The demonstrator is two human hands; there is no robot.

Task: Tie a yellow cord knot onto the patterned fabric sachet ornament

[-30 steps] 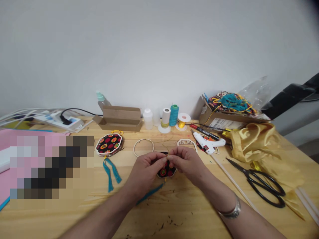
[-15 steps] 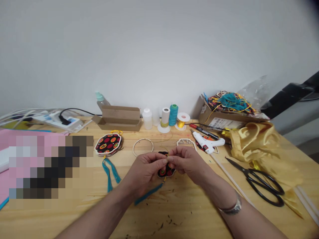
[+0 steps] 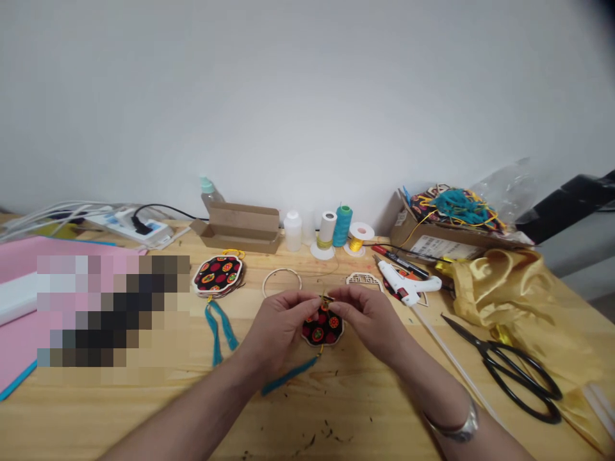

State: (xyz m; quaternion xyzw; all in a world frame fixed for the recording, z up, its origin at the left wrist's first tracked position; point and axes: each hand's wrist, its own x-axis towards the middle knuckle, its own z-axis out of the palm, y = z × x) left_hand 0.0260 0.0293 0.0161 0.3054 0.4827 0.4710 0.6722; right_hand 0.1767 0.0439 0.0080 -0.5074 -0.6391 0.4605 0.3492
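Since R hand [image 3: 369, 320] eased off L hand [image 3: 281, 325], more blk pendant [image 3: 323, 330] shows.

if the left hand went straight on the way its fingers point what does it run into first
Probably the right hand, facing it near the top of the patterned ornament, perhaps brushing the thin yellow cord between them; depth there is unclear

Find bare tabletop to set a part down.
Front left: bare wood between the pink sheet and left forearm. Between that and the right forearm, below the teal tassel: bare apart from dark flecks. Narrower: between white rod and black scissors. Crowded: back edge, with teal thread spool; right side around the glue gun and gold satin cloth.
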